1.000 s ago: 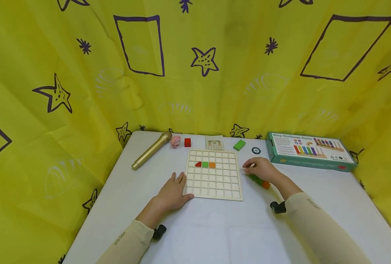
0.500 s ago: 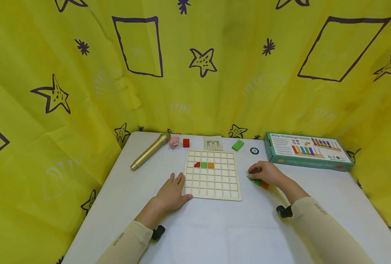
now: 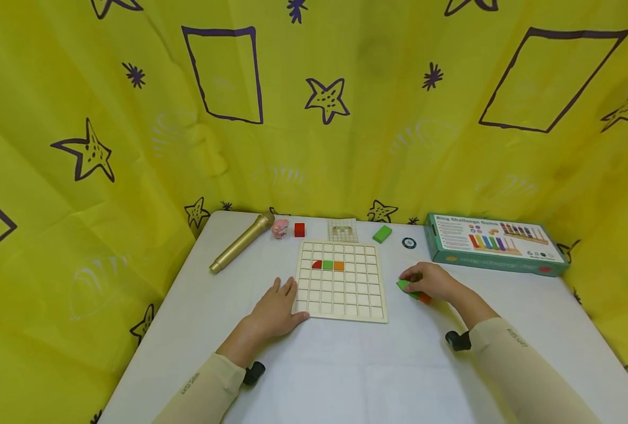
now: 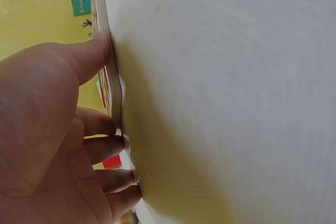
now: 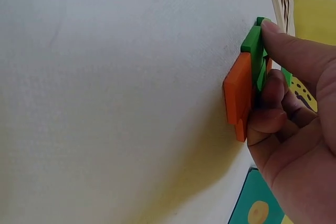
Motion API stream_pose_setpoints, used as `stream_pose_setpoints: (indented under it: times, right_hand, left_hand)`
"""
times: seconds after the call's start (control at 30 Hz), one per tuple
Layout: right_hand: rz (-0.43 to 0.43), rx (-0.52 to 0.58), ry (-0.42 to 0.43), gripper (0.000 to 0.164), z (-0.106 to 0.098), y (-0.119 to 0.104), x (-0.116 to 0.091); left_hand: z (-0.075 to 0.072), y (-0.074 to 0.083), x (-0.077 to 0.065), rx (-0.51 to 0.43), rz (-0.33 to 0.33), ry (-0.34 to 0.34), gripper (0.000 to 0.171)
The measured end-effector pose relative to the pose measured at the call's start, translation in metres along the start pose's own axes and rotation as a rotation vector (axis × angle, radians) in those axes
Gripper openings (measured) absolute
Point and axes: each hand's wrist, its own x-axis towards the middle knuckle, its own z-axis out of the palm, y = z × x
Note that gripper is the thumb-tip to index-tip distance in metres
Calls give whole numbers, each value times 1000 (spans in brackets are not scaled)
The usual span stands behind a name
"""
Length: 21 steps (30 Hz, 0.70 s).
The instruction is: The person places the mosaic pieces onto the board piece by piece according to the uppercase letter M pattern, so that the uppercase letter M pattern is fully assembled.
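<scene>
A pale wooden grid board lies on the white table. One row of it holds a red curved-edge tile, a green square tile and an orange one. My left hand rests along the board's left edge and lower left corner, fingers spread and thumb at the near edge. To the right of the board, my right hand pinches a green tile in a small pile, its thumb on the near side and curled fingers behind. Orange tiles lie against the green ones, partly hidden by the fingers.
Behind the board are a pattern card, a green block, a red block, a pink lump and a dark round disc. A gold microphone lies back left, a game box back right.
My right hand has come down onto the small tile pile, its thumb and fingers closing on a green tile. The left hand stays at the board's edge.
</scene>
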Motion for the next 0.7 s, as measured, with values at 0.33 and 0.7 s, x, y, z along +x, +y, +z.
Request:
stream_pose_setpoints:
  times: [0.33,0.7]
  right_hand:
    - [-31,-7,10,22,0,0,1]
    - [-51,27,32,16,2,1,-2]
  left_hand:
    - [-1,1,1,5,3,1,86]
    - [-1,0,-1,-3,10,9,86]
